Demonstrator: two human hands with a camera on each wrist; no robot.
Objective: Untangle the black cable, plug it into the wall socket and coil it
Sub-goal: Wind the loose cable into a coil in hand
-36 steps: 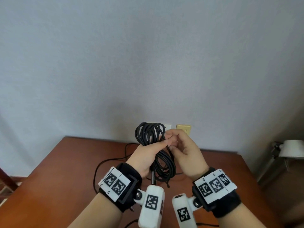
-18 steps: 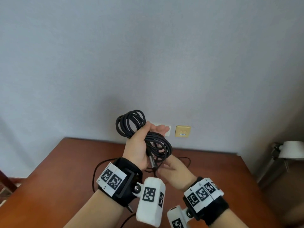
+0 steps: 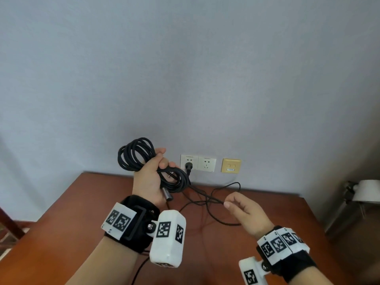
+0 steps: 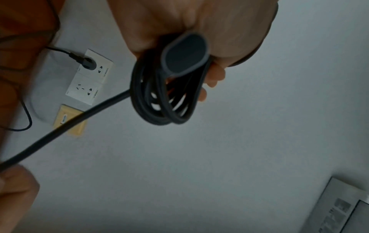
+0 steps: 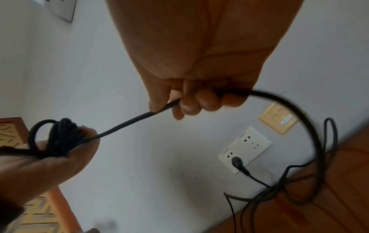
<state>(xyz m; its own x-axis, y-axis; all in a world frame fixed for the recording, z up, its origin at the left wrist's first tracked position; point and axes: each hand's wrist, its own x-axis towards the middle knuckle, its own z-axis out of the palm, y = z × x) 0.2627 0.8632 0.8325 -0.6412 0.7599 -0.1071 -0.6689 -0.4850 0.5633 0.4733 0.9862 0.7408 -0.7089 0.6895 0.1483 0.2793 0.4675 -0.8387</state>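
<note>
The left hand (image 3: 148, 179) grips the coiled, limp black rubber cable (image 3: 135, 155) (light, springy), while the right hand (image 3: 244, 212) pinches its loose run, best held near the coil.

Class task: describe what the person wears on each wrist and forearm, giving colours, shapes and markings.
Both forearms are bare, with no sleeves. The left hand and the right hand each have a black wrist strap bearing white plates printed with black square-patterned markers, plus a rounded white camera housing carrying the same markers.
</note>
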